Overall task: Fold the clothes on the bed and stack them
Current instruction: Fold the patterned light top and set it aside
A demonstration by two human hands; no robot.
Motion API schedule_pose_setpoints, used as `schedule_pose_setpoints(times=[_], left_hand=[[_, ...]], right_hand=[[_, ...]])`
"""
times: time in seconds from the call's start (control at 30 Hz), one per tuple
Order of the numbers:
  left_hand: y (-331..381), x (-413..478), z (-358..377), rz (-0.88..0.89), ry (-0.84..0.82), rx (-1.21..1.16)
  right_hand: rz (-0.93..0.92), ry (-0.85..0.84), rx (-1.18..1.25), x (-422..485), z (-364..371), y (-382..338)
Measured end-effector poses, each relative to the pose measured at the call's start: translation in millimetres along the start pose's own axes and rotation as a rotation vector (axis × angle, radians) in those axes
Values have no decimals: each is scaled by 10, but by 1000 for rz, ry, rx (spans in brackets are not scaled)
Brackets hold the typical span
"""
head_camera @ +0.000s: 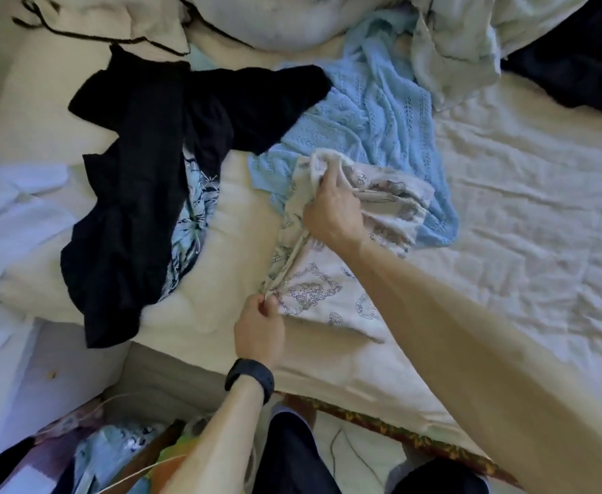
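- Rumpled cream bed sheet (524,208) covers the bed, with clothes piled toward the left and top.
- White cotton garment with grey outline print (314,290) lies near the bed's front edge, partly over a light blue knitted garment (374,112).
- Right hand (331,212) grips a bunched upper part of the printed garment, fingers curled.
- Left hand (258,333), black wristwatch (251,377) on its wrist, pinches the garment's lower edge.
- Black unfolded garment (143,194) is draped left, over a blue patterned cloth (192,212).

White printed garment (328,279), black garment (143,208), light-blue knit (374,112).
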State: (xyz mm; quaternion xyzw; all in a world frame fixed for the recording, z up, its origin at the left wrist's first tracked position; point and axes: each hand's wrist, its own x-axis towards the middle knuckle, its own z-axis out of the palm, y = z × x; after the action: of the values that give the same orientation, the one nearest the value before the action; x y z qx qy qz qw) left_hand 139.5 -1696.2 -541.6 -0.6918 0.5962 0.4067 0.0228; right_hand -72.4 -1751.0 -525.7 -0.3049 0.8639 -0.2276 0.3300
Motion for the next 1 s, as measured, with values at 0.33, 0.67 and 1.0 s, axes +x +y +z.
schedule_pose_setpoints(times=[0.33,0.67,1.0], left_hand=[[-240,394,-286,8,-260,199],[719,639,-325,599,-19,200],[1817,1476,367,1107,-54,851]], right_hand=[[64,-88,-194,0,531,-368],[324,382,385,-949,198,387],[371,203,58,-1206,289,1095]])
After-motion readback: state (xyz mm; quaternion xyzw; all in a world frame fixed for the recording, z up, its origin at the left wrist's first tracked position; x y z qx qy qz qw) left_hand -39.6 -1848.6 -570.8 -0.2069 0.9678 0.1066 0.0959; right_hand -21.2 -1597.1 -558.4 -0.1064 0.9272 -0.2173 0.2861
